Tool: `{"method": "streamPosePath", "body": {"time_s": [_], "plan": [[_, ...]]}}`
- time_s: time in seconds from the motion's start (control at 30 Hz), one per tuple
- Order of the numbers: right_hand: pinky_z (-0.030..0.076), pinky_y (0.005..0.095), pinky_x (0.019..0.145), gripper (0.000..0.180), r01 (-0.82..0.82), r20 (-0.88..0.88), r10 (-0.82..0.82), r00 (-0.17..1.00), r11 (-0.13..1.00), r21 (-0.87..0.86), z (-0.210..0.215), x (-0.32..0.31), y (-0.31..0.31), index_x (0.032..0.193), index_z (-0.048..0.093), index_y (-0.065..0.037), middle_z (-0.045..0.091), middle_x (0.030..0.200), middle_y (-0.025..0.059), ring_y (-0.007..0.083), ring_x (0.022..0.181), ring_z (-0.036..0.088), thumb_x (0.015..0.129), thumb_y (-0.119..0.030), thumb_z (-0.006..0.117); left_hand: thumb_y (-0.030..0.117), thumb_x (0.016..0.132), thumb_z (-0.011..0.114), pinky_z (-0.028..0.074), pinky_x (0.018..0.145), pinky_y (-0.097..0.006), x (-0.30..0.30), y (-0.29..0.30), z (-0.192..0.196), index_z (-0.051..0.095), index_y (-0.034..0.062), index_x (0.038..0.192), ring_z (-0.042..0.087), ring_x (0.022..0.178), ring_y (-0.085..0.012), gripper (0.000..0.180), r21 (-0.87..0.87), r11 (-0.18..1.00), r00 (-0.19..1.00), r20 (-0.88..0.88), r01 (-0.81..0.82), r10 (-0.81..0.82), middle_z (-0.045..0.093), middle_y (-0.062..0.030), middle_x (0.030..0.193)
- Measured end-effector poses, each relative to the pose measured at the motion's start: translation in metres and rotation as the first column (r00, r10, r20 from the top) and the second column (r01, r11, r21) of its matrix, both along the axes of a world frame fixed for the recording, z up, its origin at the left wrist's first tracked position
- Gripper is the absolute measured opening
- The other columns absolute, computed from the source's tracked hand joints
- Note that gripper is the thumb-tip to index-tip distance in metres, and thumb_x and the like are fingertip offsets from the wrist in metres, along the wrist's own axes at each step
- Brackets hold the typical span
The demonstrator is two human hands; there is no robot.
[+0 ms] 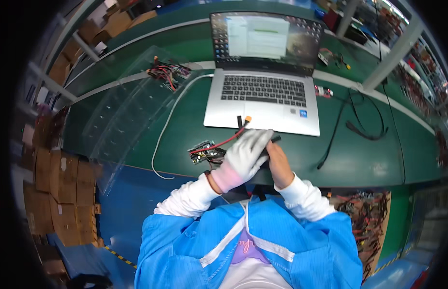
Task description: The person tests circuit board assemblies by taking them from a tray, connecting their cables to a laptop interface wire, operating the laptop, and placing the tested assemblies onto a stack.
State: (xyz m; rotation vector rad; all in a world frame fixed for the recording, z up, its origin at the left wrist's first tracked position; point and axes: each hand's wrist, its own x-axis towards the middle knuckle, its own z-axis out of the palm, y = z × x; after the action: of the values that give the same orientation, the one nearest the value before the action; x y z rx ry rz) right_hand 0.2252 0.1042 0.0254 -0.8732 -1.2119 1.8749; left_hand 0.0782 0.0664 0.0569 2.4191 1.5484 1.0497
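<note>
Board (pixel 207 153) sits on the green table (pixel 359 159), just left of both hands | red lead (pixel 224 142) runs up-right to an orange plug (pixel 247 119) | gloved left hand (pixel 245 156) nearer, draped over bare right hand (pixel 278 164) | black part (pixel 274 139) pokes out between them; grip state can't tell, fingers hidden

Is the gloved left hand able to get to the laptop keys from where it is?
Probably yes. The left hand is at the table's near edge, just in front of the laptop. Only a red wire with an orange plug lies between them, and nothing covers the keys.
</note>
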Motion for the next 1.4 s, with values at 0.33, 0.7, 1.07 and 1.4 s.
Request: {"method": "streamPosePath", "body": {"time_s": [0.33, 0.7, 1.07, 1.4], "plan": [[0.047, 0.0368, 0.095, 0.043, -0.248, 0.558, -0.127, 0.820, 0.801, 0.545, 0.074, 0.130, -0.006, 0.127, 0.060, -0.002, 0.064, 0.122, 0.0184, 0.0301, 0.113, 0.063, 0.085, -0.001, 0.059, 0.032, 0.093, 0.061, 0.052, 0.066, -0.041, -0.020, 0.008, 0.005, 0.064, 0.0161, 0.121, 0.065, 0.075, -0.0327, 0.032, -0.115, 0.993, 0.995, 0.091, 0.041, -0.030, 0.067, -0.0104, 0.087], [0.034, 0.0504, 0.111, 0.056, -0.674, 0.713, -0.513, 0.478, 0.306, 0.672, 0.011, 0.188, 0.016, 0.127, 0.060, -0.006, 0.065, 0.114, 0.0168, 0.0365, 0.114, 0.059, 0.072, 0.008, 0.060, 0.034, 0.093, 0.062, 0.053, 0.075, -0.038, -0.014, 0.009, -0.005, 0.062, 0.0093, 0.117, 0.067, 0.086, -0.0320, 0.035, -0.190, 0.960, 0.938, 0.320, 0.204, -0.136, 0.069, -0.0124, 0.095], [0.051, 0.0362, 0.065, 0.021, -0.272, 0.469, -0.310, 0.827, 0.509, 0.817, 0.035, 0.087, 0.026, 0.103, 0.068, -0.003, 0.065, 0.084, 0.0146, 0.0331, 0.075, 0.065, 0.084, -0.013, 0.072, 0.032, 0.091, 0.066, 0.053, 0.079, -0.034, -0.019, 0.014, 0.011, 0.068, 0.0033, 0.107, 0.069, 0.090, -0.0260, 0.033, -0.345, 0.893, 0.909, 0.391, 0.290, -0.144, 0.070, -0.0126, 0.095], [0.048, 0.0393, 0.065, 0.019, -0.428, 0.600, -0.099, 0.794, 0.612, 0.665, 0.050, 0.090, 0.003, 0.105, 0.067, 0.000, 0.060, 0.081, 0.0158, 0.0331, 0.073, 0.060, 0.093, -0.010, 0.058, 0.038, 0.089, 0.065, 0.051, 0.072, -0.035, -0.020, 0.003, 0.015, 0.069, 0.0063, 0.109, 0.067, 0.081, -0.0285, 0.037, -0.390, 0.881, 0.954, 0.230, 0.269, -0.190, 0.069, -0.0120, 0.090]]}}
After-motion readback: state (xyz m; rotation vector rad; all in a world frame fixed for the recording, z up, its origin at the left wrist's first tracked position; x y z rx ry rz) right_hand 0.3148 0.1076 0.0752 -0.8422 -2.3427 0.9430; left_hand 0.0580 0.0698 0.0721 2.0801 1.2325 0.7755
